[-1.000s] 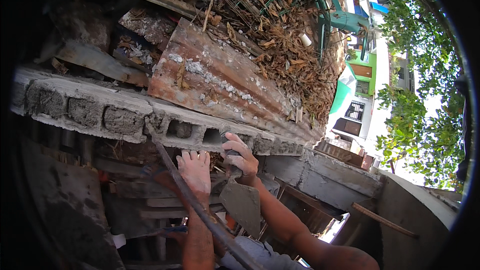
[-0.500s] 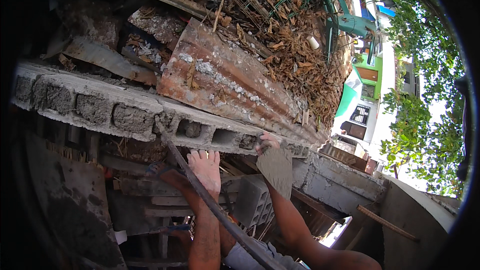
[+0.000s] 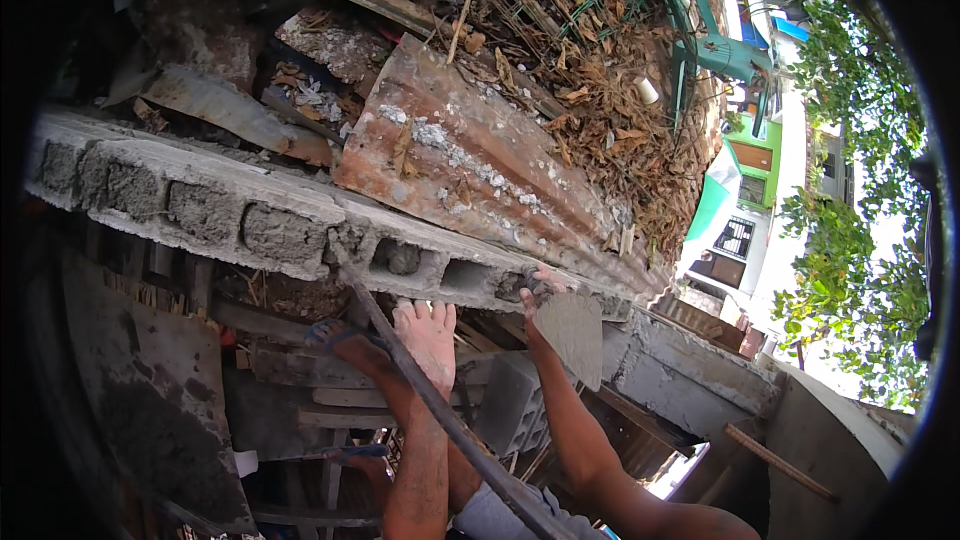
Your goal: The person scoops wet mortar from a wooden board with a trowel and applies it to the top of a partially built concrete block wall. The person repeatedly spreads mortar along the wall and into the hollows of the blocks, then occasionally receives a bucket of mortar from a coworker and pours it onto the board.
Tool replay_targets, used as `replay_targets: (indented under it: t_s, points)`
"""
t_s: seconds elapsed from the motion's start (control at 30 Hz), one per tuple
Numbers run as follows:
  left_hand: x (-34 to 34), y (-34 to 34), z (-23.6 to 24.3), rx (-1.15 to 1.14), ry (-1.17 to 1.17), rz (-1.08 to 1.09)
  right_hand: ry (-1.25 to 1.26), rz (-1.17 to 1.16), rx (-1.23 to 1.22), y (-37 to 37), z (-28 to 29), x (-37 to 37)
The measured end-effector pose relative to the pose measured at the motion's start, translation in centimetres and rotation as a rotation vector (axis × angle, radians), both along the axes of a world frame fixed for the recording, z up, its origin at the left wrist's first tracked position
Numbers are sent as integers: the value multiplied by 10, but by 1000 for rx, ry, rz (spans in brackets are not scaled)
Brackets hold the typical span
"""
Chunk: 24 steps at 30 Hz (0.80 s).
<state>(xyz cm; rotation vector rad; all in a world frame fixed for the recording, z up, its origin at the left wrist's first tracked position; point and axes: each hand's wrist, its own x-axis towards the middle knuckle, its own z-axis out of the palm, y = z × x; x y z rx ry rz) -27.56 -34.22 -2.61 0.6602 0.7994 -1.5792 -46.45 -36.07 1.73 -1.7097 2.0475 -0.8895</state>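
Note:
A row of grey hollow concrete blocks [image 3: 300, 195] runs across the view, some of its cells packed with mortar and some hollow. My left hand [image 3: 426, 335] presses its fingertips against the near lower edge of the row, fingers stretched out and holding nothing. At a mortar-filled cell farther right, my right hand [image 3: 538, 285] has its fingers closed. It holds a flat, mortar-grey trowel-like plate [image 3: 570, 335], which hangs over my wrist; any handle is hidden.
A dark steel bar [image 3: 430, 390] slants from the wall toward me, passing beside my left forearm. Rusty corrugated sheet [image 3: 450, 155] and dry leaves lie beyond the blocks. Below are a loose hollow block [image 3: 512, 405], wooden planks [image 3: 330, 372] and a mortar-stained board [image 3: 150, 390]. A rusty rod [image 3: 780, 460] juts at right.
The whole view has shifted slightly, so the scene sits a little farther right. My right hand and the plate have turned a little at the cell; my left hand stays against the block edge.

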Motion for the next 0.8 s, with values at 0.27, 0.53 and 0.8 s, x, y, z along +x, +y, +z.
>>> replay_targets:
  t_s: [0.27,0.53,0.8]
  points:
    - [3,-1,1,-43,12,14,-36,-16,73,18,-34,-22]
    - [2,16,-4,24,42,-21,-147,-79,154,17,-28,-17]
    - [19,26,-14,-77,65,-77,198,26,256,32,0,4]
